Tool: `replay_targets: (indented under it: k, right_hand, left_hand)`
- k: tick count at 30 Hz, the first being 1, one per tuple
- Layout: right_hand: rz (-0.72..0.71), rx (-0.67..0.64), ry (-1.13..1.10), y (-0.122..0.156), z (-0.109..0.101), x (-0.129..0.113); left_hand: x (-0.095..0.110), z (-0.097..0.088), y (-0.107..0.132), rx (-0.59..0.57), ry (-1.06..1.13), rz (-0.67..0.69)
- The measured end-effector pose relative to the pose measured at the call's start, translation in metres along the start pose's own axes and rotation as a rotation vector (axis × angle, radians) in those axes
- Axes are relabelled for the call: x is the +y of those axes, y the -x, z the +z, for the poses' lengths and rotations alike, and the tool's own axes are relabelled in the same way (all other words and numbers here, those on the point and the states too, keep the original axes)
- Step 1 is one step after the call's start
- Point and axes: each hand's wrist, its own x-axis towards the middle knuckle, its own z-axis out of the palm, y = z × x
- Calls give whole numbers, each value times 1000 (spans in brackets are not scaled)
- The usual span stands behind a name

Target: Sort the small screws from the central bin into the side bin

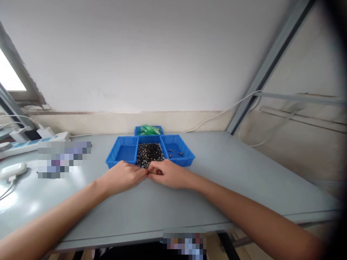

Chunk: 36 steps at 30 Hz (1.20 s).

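My left hand (123,176) and my right hand (168,174) meet fingertip to fingertip on the grey table (217,180), just in front of the middle blue tray (150,139). Both hands are pinched closed around something tiny that I cannot make out. That tray holds a heap of several small dark metal parts (149,153). The left blue tray (118,157) looks bare inside. The right blue tray (187,159) holds a few small screw-like pieces (173,151).
A fourth blue tray with green parts (149,130) sits behind the others by the wall. A white power strip (32,142) and a white device with a cable (12,170) lie at far left. A white cable (217,115) runs along the wall; a metal frame post (265,68) rises at right.
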Motion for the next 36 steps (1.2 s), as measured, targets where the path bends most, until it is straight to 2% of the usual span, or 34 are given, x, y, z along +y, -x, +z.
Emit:
replay_targets:
  k: [36]
  right_hand:
    - [-5, -21, 7, -2, -1, 1]
  left_hand:
    - [-1, 4, 1, -20, -20, -10]
